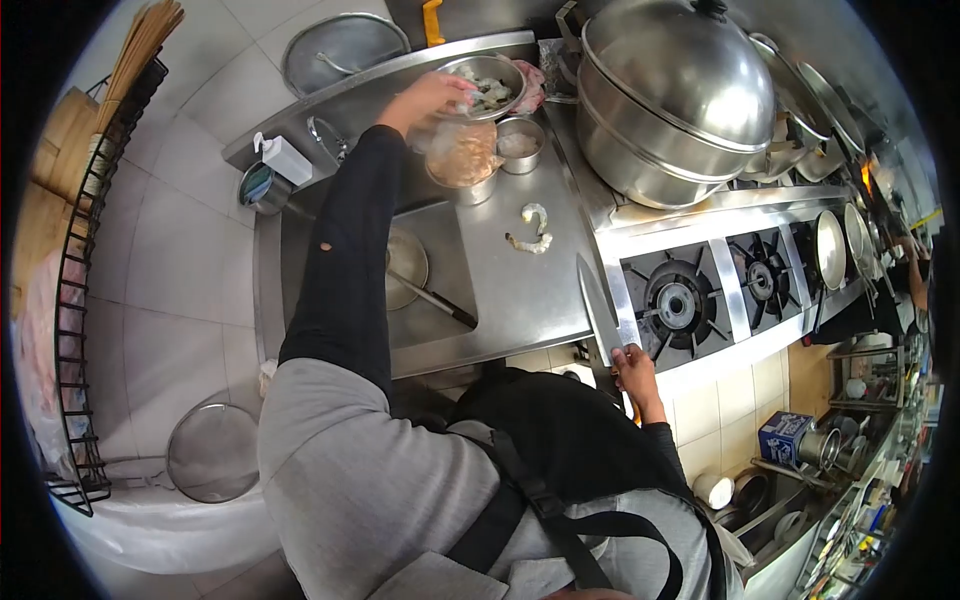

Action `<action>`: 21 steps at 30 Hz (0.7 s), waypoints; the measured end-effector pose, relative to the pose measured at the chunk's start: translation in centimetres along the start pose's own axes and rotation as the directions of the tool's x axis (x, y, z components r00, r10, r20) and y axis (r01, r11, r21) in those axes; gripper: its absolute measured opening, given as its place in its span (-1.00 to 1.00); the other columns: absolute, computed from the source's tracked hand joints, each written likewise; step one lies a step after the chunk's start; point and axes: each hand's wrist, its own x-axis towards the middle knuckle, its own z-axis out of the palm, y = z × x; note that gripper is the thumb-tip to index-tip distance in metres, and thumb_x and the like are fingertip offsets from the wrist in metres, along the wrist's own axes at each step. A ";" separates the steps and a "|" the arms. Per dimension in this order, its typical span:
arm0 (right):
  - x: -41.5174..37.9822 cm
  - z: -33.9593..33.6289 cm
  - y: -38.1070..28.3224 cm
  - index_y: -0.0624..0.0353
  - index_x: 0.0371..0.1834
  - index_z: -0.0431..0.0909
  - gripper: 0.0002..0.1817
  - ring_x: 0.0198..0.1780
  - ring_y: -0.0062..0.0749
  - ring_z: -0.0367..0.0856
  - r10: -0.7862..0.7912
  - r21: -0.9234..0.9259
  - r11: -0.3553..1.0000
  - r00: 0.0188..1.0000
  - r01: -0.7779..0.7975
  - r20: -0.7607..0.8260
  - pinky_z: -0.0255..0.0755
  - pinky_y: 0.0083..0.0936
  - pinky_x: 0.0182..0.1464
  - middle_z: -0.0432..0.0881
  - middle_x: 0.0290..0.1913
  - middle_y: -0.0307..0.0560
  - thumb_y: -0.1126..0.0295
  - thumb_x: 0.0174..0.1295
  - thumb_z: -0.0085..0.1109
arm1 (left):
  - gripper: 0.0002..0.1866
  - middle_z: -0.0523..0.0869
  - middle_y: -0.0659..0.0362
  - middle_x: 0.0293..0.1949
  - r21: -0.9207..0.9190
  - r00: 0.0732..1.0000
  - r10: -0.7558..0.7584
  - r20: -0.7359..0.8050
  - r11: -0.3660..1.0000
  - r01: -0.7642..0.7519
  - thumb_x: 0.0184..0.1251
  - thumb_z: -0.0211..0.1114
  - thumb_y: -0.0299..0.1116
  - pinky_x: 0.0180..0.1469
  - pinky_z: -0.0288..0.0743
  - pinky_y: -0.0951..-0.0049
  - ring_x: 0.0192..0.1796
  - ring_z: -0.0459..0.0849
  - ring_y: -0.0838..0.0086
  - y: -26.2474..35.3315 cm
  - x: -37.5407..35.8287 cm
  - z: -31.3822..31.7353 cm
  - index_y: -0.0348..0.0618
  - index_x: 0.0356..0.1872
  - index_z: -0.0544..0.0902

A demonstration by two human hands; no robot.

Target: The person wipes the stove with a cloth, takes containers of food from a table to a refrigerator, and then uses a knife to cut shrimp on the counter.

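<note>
My left hand (435, 98) reaches over the rim of a steel bowl (522, 88) with grey-white shrimp (490, 92) in it. Its fingers are drawn together at the shrimp; what they pinch is hard to make out. In my right hand (637, 378) is a long knife (597, 308), its blade pointing away from me along the counter's right side. Two shrimp, an upper one (538, 213) and a lower one (530, 244), lie curled on the steel counter (500, 290) left of the blade. Nearer than the bowl stands a container of pinkish-orange food (462, 155), covered by clear plastic.
A small steel pot (520, 145) with pale contents stands beside the container. A pan (408, 268) lies in the sink at left. Gas burners (675, 300) and a large lidded steamer (675, 100) are on the right. A white pump bottle (284, 158) stands at the sink's far left.
</note>
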 end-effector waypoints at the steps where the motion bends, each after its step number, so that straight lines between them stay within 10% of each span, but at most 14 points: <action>1: -0.1 -0.1 -0.1 0.29 -0.23 0.52 -0.70 -0.58 -0.42 0.60 -0.009 -0.009 1.000 1.000 0.009 0.004 0.43 -0.44 -0.52 0.66 -0.52 -0.07 0.22 0.46 0.21 | -0.68 0.79 0.27 -0.16 -0.036 1.000 0.006 0.018 0.999 -0.005 0.33 0.36 -0.35 -0.14 0.53 0.49 -0.09 0.67 0.53 -0.2 0.1 -0.2 -0.10 0.09 0.75; 3: -0.1 -0.1 0.0 0.29 -0.23 0.52 -0.70 -0.58 -0.43 0.60 -0.016 -0.017 1.000 1.000 0.017 0.007 0.43 -0.45 -0.52 0.65 -0.53 -0.07 0.22 0.46 0.21 | -0.70 0.78 0.31 -0.22 -0.072 0.999 0.013 0.037 0.997 -0.010 0.32 0.35 -0.32 -0.13 0.54 0.47 -0.07 0.69 0.53 -0.8 1.0 -0.1 -0.02 0.07 0.76; 9: 0.8 0.1 0.6 0.28 -0.20 0.55 -0.70 -0.66 -0.50 0.54 -0.039 -0.055 0.998 0.999 0.039 -0.002 0.41 -0.49 -0.61 0.67 -0.51 -0.11 0.20 0.48 0.19 | -0.71 0.82 0.02 -0.16 0.608 0.941 0.337 -0.039 0.755 -0.246 0.20 0.22 -0.49 0.01 0.59 0.24 -0.07 0.76 0.19 -1.5 2.1 2.6 -0.07 -0.11 0.82; 13: 1.5 0.8 1.5 0.28 -0.21 0.54 -0.69 -0.66 -0.50 0.54 -0.077 -0.049 0.996 0.997 0.077 -0.001 0.41 -0.48 -0.61 0.65 -0.52 -0.11 0.20 0.48 0.18 | -0.68 0.79 -0.03 -0.02 0.774 0.989 0.078 0.123 0.616 -0.145 0.10 0.29 -0.46 0.10 0.61 0.17 0.06 0.73 0.01 -1.0 3.7 3.2 -0.08 -0.10 0.81; 21: 1.4 1.4 1.8 0.31 -0.24 0.51 -0.67 -0.37 -0.04 0.76 -0.058 -0.096 0.994 0.998 0.056 -0.021 0.56 -0.22 -0.29 0.72 -0.42 0.18 0.18 0.44 0.17 | -0.67 0.77 -0.15 -0.09 0.916 0.983 0.172 0.065 0.381 -0.127 0.12 0.30 -0.30 0.11 0.59 0.06 -0.01 0.75 -0.02 -3.3 5.3 2.9 -0.23 -0.14 0.80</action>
